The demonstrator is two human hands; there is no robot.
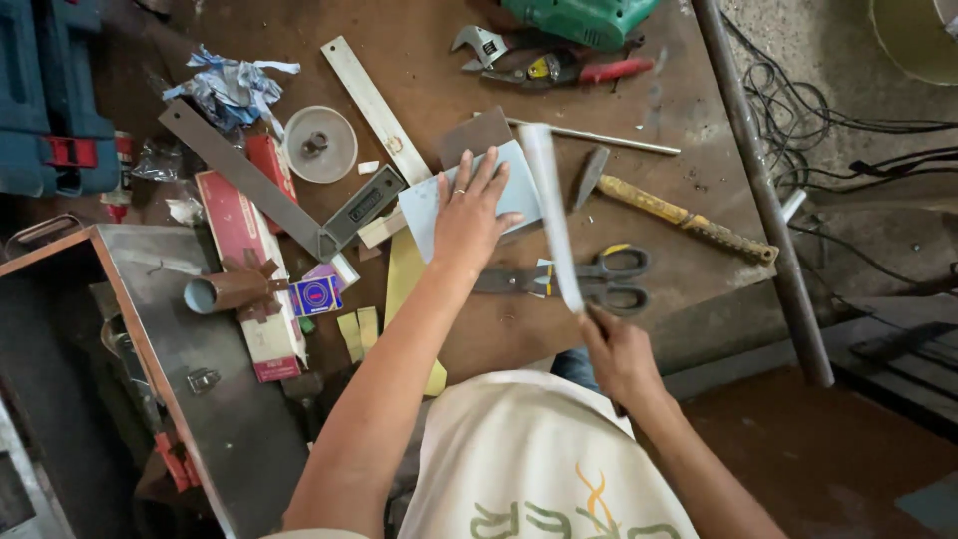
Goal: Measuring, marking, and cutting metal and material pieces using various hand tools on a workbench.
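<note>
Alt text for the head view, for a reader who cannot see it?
Seen from above, a person's left hand presses a pale blue sheet flat on a cluttered brown workbench while the right hand holds a long pale strip. Scissors and a hammer lie nearby.

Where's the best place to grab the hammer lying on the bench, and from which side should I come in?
Probably grip the hammer by its yellow handle, near the far end at the bench's right edge. The handle is long and straight and lies flat and bare, slanting down to the right. Come from the right side and above: the head end lies close to the light sheet under the left hand and the scissors.
</note>
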